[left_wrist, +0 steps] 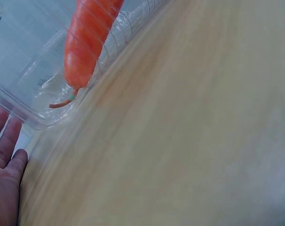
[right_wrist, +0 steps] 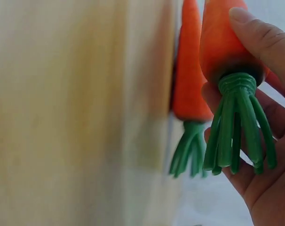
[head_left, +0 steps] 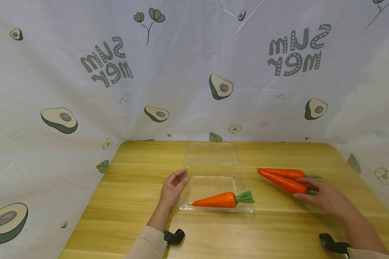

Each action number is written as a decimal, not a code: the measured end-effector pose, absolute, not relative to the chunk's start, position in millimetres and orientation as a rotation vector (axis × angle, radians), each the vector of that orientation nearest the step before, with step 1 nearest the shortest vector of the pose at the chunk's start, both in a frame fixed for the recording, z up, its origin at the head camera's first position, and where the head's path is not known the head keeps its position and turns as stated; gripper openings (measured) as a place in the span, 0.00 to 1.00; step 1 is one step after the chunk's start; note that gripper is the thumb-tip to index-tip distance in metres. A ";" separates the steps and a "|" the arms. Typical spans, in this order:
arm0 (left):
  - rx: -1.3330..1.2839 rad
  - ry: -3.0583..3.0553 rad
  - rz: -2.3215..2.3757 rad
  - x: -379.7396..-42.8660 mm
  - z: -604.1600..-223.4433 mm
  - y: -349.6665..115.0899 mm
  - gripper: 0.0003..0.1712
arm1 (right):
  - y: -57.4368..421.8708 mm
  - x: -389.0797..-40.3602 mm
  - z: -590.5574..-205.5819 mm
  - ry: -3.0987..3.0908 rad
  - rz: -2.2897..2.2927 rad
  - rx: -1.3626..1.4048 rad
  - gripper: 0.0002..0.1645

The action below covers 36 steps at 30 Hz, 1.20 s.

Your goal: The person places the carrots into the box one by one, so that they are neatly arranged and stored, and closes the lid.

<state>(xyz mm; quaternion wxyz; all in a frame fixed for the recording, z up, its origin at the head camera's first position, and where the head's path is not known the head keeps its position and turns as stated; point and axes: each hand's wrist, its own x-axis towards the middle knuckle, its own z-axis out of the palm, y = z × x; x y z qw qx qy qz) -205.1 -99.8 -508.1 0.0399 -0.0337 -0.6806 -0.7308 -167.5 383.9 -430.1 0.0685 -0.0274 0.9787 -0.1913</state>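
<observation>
A clear plastic clamshell box lies opened out on the table, its lid folded back toward the far edge. One orange carrot with green stalks is in its tray, the stalks reaching over the right rim. My left hand is at the tray's left side, fingers fairly straight by the wall. Between thumb and fingers, my right hand grips the thick end of a second carrot just above its stalks. A third carrot lies behind it, their tips meeting at the left.
The wooden table meets a pale curtain printed with avocados at its back and sides. Each wrist carries a black camera mount.
</observation>
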 end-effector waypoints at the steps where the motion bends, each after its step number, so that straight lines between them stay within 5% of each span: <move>1: -0.096 -2.085 -2.244 -205.1 -508.2 -100.0 0.23 | 380.5 -167.4 -427.9 2.955 -0.576 -0.092 0.53; 36: -0.097 -2.113 -2.217 -204.9 -508.0 -100.6 0.23 | 283.0 -177.4 -387.5 3.176 -0.725 -0.623 0.33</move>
